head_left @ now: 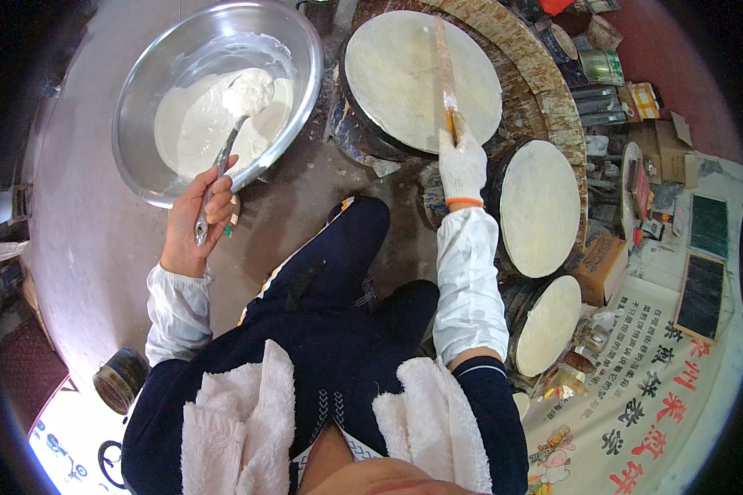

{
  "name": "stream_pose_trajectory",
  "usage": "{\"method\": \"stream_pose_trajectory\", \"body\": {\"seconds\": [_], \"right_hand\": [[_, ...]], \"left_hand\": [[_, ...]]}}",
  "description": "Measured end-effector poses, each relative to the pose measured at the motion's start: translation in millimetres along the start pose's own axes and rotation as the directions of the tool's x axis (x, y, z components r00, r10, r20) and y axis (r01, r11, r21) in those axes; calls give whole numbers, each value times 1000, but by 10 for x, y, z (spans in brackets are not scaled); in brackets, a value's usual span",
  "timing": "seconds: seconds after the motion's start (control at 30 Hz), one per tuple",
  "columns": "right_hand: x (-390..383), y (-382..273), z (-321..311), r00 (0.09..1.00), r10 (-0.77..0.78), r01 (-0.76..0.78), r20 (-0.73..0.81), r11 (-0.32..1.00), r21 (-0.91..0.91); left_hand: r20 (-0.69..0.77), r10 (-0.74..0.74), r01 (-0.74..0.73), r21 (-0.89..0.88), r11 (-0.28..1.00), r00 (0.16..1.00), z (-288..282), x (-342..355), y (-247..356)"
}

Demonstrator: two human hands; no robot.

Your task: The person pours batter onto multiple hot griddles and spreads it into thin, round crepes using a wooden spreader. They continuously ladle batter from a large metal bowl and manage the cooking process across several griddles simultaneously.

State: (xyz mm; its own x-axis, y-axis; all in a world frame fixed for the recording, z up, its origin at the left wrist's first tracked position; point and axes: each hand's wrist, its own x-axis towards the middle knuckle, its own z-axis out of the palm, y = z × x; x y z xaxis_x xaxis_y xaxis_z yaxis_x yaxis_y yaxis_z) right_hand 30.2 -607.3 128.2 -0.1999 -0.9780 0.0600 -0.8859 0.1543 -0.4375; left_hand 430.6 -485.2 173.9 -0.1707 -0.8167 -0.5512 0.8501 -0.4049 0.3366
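Observation:
My bare left hand (198, 210) grips a metal ladle (248, 92), its head full of thick white batter, over a large steel bowl (130, 140) holding more batter (177, 124). My right hand (462, 165), in a white glove, is closed on the handle of a long flat scraper (442, 66) at the near edge of the top round griddle (380, 74). The scraper's blade lies across that griddle's pale, evenly covered surface.
Two more pale-topped round griddles (539, 206) (545, 326) stand at my right, with part of another below. A curved wooden rim (537, 66) runs behind them, with cardboard boxes (594, 268) and tins beyond. A dark bucket (120, 379) sits lower left; a printed banner (636, 371) lies lower right.

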Motion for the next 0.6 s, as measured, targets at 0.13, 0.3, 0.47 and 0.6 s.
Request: {"method": "stream_pose_trajectory", "body": {"seconds": [0.13, 0.3, 0.47, 0.6], "right_hand": [[25, -37, 71, 996, 48, -37, 81, 991, -125], [69, 203, 37, 995, 89, -80, 39, 977, -199], [149, 279, 127, 985, 166, -171, 46, 977, 130], [-103, 14, 266, 986, -1, -48, 169, 958, 283]], "left_hand": [[27, -7, 7, 10, 1000, 1000, 37, 6, 11], [20, 14, -14, 13, 1000, 1000, -21, -23, 13], [19, 18, -18, 32, 999, 1000, -58, -35, 10], [9, 21, -21, 30, 999, 1000, -6, -66, 2]]}}
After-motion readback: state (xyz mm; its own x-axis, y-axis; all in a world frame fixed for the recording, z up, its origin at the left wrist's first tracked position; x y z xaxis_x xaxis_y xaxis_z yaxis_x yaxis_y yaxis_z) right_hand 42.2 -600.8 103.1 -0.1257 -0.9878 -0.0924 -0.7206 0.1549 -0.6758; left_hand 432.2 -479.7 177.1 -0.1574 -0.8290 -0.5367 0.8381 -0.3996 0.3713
